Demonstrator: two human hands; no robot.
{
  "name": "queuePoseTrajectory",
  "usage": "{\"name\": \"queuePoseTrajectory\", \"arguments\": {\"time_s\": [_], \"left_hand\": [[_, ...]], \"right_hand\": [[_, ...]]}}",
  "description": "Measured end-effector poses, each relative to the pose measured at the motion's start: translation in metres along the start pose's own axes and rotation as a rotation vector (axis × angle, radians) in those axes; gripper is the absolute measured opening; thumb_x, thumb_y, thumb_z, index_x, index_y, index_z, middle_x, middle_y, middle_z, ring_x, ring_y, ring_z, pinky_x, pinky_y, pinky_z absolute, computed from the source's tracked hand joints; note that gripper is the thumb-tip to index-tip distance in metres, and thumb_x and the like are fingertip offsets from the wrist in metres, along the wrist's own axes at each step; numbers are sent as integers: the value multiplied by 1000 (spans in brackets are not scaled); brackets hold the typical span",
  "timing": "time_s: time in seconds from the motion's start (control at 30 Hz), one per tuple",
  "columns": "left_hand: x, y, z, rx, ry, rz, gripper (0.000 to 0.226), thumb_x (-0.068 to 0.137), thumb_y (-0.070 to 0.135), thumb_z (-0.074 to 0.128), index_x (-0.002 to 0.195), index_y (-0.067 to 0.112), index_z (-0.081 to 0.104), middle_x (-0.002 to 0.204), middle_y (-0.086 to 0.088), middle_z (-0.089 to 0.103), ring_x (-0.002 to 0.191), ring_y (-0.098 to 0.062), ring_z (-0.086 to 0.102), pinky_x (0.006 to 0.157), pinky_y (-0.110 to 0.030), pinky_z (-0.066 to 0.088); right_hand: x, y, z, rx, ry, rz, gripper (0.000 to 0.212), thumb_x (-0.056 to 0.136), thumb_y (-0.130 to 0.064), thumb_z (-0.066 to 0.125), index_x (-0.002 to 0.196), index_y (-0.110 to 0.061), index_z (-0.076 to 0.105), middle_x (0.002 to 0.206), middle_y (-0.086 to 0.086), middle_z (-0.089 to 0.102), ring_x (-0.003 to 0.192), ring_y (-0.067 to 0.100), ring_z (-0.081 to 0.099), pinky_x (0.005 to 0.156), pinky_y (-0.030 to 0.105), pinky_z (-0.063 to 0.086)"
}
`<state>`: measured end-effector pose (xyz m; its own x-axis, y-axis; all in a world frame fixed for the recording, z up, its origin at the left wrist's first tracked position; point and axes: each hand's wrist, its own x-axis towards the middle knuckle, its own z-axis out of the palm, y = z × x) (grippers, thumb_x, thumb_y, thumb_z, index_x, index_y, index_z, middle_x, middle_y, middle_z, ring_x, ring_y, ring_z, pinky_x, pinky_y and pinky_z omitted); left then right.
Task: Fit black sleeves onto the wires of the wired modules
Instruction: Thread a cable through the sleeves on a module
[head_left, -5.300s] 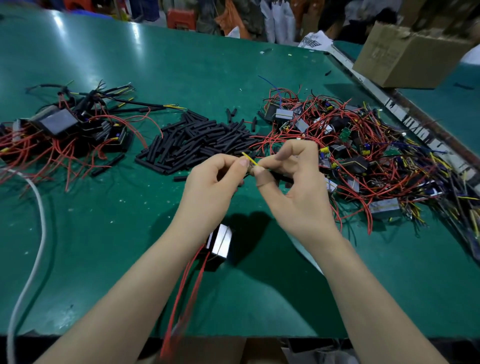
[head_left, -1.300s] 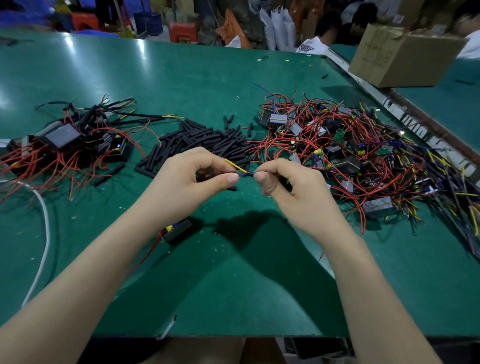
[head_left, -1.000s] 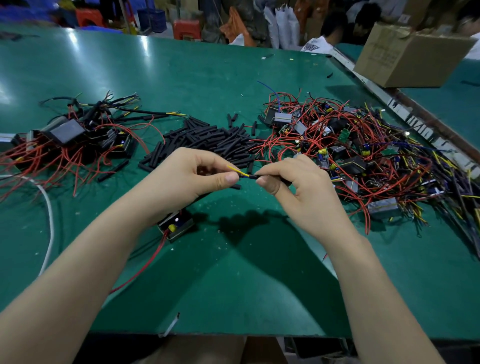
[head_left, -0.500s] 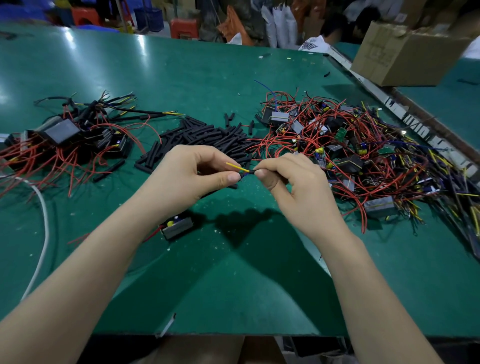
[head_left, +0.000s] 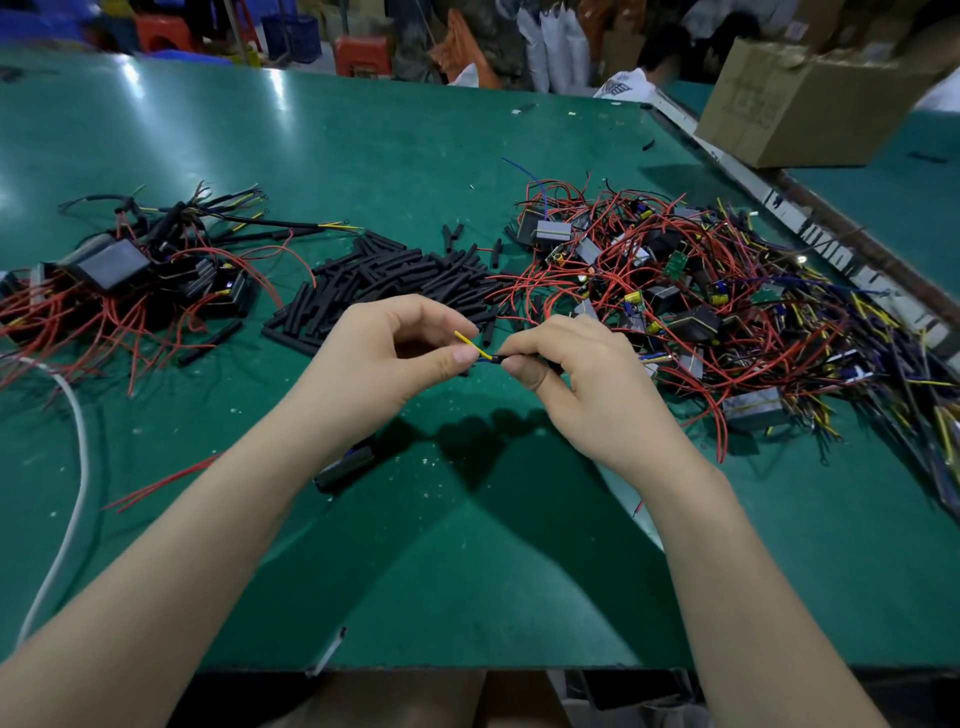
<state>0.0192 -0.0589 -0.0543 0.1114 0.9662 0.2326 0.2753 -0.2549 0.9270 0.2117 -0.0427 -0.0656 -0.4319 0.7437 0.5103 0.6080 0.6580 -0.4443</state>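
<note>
1. While both hands hover over the green table (head_left: 467, 571) in the head view, the left hand (head_left: 384, 358) pinches a yellow wire (head_left: 471, 343) between thumb and curled fingers, wire tip poking up past the thumbnail.
2. Right beside it, the right hand (head_left: 582, 374) pinches a black sleeve (head_left: 511, 358) between thumb and forefinger, its open end meeting the wire; the other fingers are curled in.
3. Below the left wrist, a dark module (head_left: 345, 465) sits partly hidden by the forearm, with red leads (head_left: 161, 480) trailing off to the left.
4. Just behind the hands lies the heap of loose black sleeves (head_left: 395, 275), a few strays scattered beyond it.
5. Off to the right, a big tangle of wired modules (head_left: 691, 296), red, yellow and blue wires everywhere, touching the sleeve heap's edge.
6. Far left, a smaller pile of modules (head_left: 130, 275) with black-covered wires sticking out.
7. A white cable (head_left: 78, 457) curves along the left edge.
8. Up at the back right, a cardboard box (head_left: 800, 98) stands on a neighbouring bench; the room behind is blurred clutter, with stools and bags.
</note>
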Motion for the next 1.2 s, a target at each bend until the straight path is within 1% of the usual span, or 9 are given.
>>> {"name": "queuePoseTrajectory", "arguments": {"time_s": [0.27, 0.4, 0.47, 0.53, 0.6, 0.67, 0.83, 1.07, 1.2], "left_hand": [[3, 2, 2, 163, -16, 115, 17, 79, 19, 73, 89, 30, 65, 73, 20, 70, 70, 8, 61, 71, -3, 40], [3, 2, -9, 215, -14, 90, 32, 72, 39, 68, 101, 30, 60, 89, 14, 71, 81, 6, 63, 81, -9, 44], [-5, 0, -16, 373, 119, 170, 36, 75, 46, 67, 106, 28, 58, 103, 12, 62, 92, 4, 57, 86, -9, 40], [-20, -4, -18, 612, 249, 275, 26, 81, 47, 68, 99, 28, 62, 107, 8, 55, 102, -10, 51, 88, -25, 39], [-36, -10, -13, 879, 279, 292, 22, 77, 46, 65, 90, 28, 68, 115, 2, 55, 109, -24, 45, 85, -37, 32], [-48, -19, -6, 1031, 254, 240, 20, 76, 41, 72, 91, 28, 72, 122, -2, 55, 112, -28, 40, 83, -41, 28], [-55, -27, -4, 1057, 254, 176, 24, 72, 24, 81, 95, 25, 72, 111, -2, 61, 107, -29, 46, 79, -42, 30], [-50, -22, -9, 1002, 193, 151, 26, 77, 7, 71, 98, 23, 68, 102, 4, 65, 98, -26, 60, 78, -38, 30], [-46, -23, -8, 987, 235, 158, 23, 79, 15, 71, 101, 20, 66, 109, 2, 61, 97, -28, 58, 79, -39, 30]], "right_hand": [[0, -1, 1, 16, -1, 7, 15, 94, -17, 58, 98, -10, 70, 80, -12, 49, 80, 28, 52, 74, 50, 45], [1, -1, 3, 41, -8, 58, 20, 97, -24, 53, 98, -12, 69, 81, -14, 49, 82, 19, 49, 79, 49, 45], [1, 1, 3, 31, -7, 94, 20, 98, -24, 52, 98, -11, 68, 81, -10, 53, 82, 18, 49, 80, 49, 45], [1, 1, 3, 32, 14, 118, 20, 98, -23, 51, 98, -11, 67, 80, -6, 57, 80, 18, 51, 78, 45, 47], [0, 1, 3, 48, 39, 129, 18, 98, -23, 51, 100, -12, 66, 78, -8, 58, 73, 16, 51, 71, 40, 47], [-1, 1, 3, 72, 45, 149, 16, 99, -24, 51, 103, -15, 63, 76, -9, 59, 69, 16, 54, 66, 39, 48], [-2, 6, 4, 27, 42, 173, 14, 98, -28, 51, 99, -21, 63, 72, -9, 59, 58, 4, 46, 59, 38, 47], [-2, 6, 3, 13, 25, 173, 14, 98, -27, 52, 97, -21, 64, 65, -21, 50, 60, -1, 48, 57, 32, 41], [-2, 7, 3, 17, 17, 159, 14, 98, -27, 52, 97, -21, 64, 67, -22, 51, 62, -2, 48, 57, 28, 38]]}}
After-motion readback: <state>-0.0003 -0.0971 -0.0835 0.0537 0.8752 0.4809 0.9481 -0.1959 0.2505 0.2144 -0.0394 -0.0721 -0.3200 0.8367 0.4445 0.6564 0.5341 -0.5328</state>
